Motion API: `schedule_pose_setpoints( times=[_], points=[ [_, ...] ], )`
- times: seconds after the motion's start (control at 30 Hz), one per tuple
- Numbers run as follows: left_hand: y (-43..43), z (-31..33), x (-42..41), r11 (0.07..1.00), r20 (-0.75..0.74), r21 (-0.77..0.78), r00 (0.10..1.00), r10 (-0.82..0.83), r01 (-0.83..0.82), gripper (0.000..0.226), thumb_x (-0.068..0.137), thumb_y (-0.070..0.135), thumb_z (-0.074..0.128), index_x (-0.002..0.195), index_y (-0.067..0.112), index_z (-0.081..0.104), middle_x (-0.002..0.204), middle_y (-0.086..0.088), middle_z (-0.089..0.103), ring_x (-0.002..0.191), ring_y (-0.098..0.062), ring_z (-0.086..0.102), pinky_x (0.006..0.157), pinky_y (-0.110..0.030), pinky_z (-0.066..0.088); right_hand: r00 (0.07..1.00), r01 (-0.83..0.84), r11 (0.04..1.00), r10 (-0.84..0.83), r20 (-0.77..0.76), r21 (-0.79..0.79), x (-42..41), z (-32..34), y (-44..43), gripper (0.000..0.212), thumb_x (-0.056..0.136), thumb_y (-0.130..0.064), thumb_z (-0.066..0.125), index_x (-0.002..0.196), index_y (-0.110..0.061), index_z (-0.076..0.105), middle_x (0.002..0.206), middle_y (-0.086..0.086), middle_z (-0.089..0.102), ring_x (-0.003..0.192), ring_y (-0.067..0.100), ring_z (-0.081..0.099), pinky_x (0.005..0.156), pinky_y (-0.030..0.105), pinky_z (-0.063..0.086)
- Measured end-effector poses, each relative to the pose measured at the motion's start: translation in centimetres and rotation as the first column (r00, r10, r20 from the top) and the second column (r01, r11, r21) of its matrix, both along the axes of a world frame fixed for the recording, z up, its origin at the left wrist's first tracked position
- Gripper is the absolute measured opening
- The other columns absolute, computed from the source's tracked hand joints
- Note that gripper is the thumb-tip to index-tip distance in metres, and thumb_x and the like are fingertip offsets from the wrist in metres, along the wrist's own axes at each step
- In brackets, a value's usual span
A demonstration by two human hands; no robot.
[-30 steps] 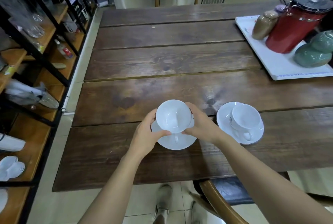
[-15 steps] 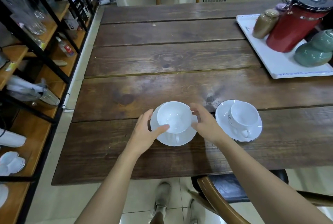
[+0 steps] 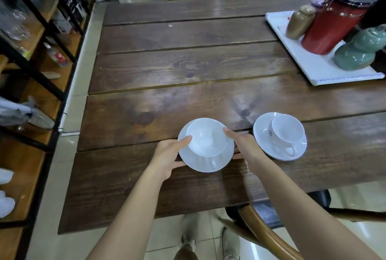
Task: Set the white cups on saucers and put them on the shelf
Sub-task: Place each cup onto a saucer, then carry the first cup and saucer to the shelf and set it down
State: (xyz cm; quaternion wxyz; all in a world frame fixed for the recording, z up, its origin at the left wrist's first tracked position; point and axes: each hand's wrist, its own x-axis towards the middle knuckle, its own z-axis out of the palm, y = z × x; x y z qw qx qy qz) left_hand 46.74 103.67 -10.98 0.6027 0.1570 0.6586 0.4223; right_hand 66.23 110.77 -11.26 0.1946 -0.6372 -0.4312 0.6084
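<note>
A white cup sits upright on a white saucer near the front of the wooden table. My left hand holds the saucer's left edge, thumb on top against the cup and fingers underneath. My right hand grips the saucer's right edge, with its forefinger touching the cup's rim. To the right, a second white cup stands on its own saucer, untouched. The black-framed wooden shelf stands to the left of the table.
A white tray at the back right carries a red jug, a green jar and a brown jar. A wooden chair stands below the table's front edge. The shelf holds glassware, a bottle and white dishes.
The cup was held just above the saucer and now rests on it. Both hands have slid from the cup down to the saucer's edges.
</note>
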Motion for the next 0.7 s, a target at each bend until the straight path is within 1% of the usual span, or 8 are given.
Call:
schedule_pose_setpoints(
  times=[0.13,0.23,0.3,0.4,0.47,0.57,0.63,0.7],
  points=[
    [-0.1,0.2,-0.7,1.000,0.036,0.003,0.999,0.018,-0.019,0.034,0.074,0.029,0.076,0.099,0.009,0.064,0.103,-0.005,0.067,0.094,-0.020,0.062,0.061,-0.034,0.054,0.997,0.062,0.997,-0.060,-0.050,0.034,-0.8,0.2,-0.5,0.038,0.083,-0.043,0.060,0.096,-0.008,0.067,0.105,0.012,0.069,0.092,0.025,0.065,0.065,0.031,0.052],
    [-0.7,0.9,-1.3,0.999,0.073,0.010,0.996,0.048,-0.049,0.049,0.072,0.032,0.077,0.112,0.013,0.056,0.107,-0.005,0.064,0.093,-0.021,0.063,0.066,-0.035,0.053,0.995,0.063,0.997,-0.059,-0.080,0.049,-1.6,1.1,-1.1,0.041,0.083,-0.043,0.060,0.101,-0.006,0.065,0.108,0.013,0.067,0.096,0.028,0.064,0.072,0.041,0.057],
    [-1.4,1.6,-1.8,0.997,0.083,0.031,0.995,0.061,-0.064,0.053,0.070,0.034,0.077,0.114,0.015,0.054,0.108,-0.006,0.064,0.094,-0.023,0.064,0.067,-0.036,0.052,0.994,0.052,0.995,-0.043,-0.102,0.089,-2.2,2.0,-1.6,0.043,0.084,-0.044,0.059,0.102,-0.006,0.065,0.108,0.013,0.067,0.095,0.028,0.065,0.074,0.042,0.057],
    [-3.2,3.1,-2.6,0.990,0.058,0.076,0.992,0.115,-0.120,0.055,0.068,0.037,0.077,0.113,0.017,0.053,0.111,-0.005,0.062,0.097,-0.024,0.062,0.067,-0.036,0.053,0.994,0.008,0.989,0.008,-0.113,0.147,-3.5,3.4,-2.6,0.046,0.084,-0.045,0.058,0.104,-0.004,0.063,0.107,0.013,0.066,0.094,0.028,0.063,0.073,0.040,0.057],
    [-4.9,4.1,-3.0,0.977,0.026,0.105,0.982,0.186,-0.188,0.056,0.067,0.038,0.078,0.114,0.018,0.053,0.111,-0.004,0.060,0.099,-0.024,0.060,0.069,-0.037,0.053,0.993,-0.040,0.982,0.059,-0.101,0.184,-4.7,4.4,-3.4,0.047,0.085,-0.046,0.057,0.106,-0.004,0.061,0.108,0.014,0.064,0.096,0.029,0.062,0.077,0.045,0.057],
    [-8.6,5.5,-3.6,0.941,0.002,0.149,0.952,0.307,-0.303,0.058,0.068,0.038,0.077,0.117,0.019,0.053,0.112,-0.003,0.058,0.103,-0.025,0.058,0.081,-0.043,0.054,0.980,-0.146,0.959,0.174,-0.095,0.244,-6.6,5.8,-5.2,0.048,0.085,-0.047,0.057,0.103,-0.002,0.061,0.106,0.016,0.064,0.097,0.033,0.061,0.085,0.053,0.053],
    [-12.0,6.3,-4.1,0.899,-0.014,0.189,0.915,0.404,-0.395,0.058,0.068,0.040,0.077,0.117,0.019,0.053,0.113,-0.001,0.058,0.104,-0.025,0.057,0.082,-0.043,0.054,0.956,-0.234,0.934,0.273,-0.113,0.271,-8.3,6.7,-7.1,0.041,0.085,-0.047,0.057,0.093,-0.007,0.063,0.099,0.013,0.066,0.091,0.029,0.063,0.074,0.048,0.056],
    [-15.0,6.9,-4.6,0.857,-0.049,0.199,0.868,0.493,-0.475,0.059,0.068,0.043,0.076,0.118,0.020,0.052,0.111,0.001,0.057,0.105,-0.025,0.055,0.077,-0.039,0.053,0.922,-0.315,0.902,0.365,-0.130,0.297,-10.0,7.1,-8.9,0.029,0.084,-0.049,0.056,0.083,-0.020,0.061,0.089,-0.001,0.066,0.082,0.019,0.063,0.056,0.032,0.054]
  ],
)
